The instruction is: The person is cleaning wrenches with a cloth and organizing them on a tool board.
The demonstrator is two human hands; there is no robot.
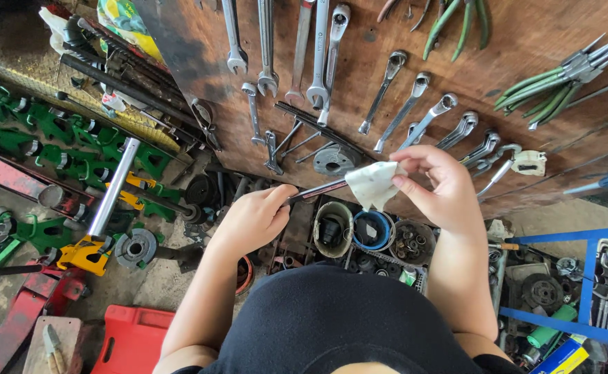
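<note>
Rod-shaped dark tool (pixel 316 190), slim and slightly shiny, runs level between the two hands. The left hand (pixel 254 218) has its fingers (pixel 280 196) closed around one end of it. The other end disappears into a crumpled white cloth (pixel 373 183), spotted with grime, which the right hand (pixel 437 190) pinches, its fingers (pixel 411 154) clamped on the cloth's upper edge with the thumb below. Just past the right fingers, a brown wooden board (pixel 525 41) carries rows of hanging wrenches (pixel 404 111) and green-handled pliers (pixel 550 86). Below the cloth and both sets of fingers sit round tins (pixel 373 232) of small metal parts. Well off beyond the left fingers, green jack stands (pixel 55 131) and a steel tube (pixel 113 187) lie on the floor (pixel 120 287), near a red plastic case (pixel 132 339).
</note>
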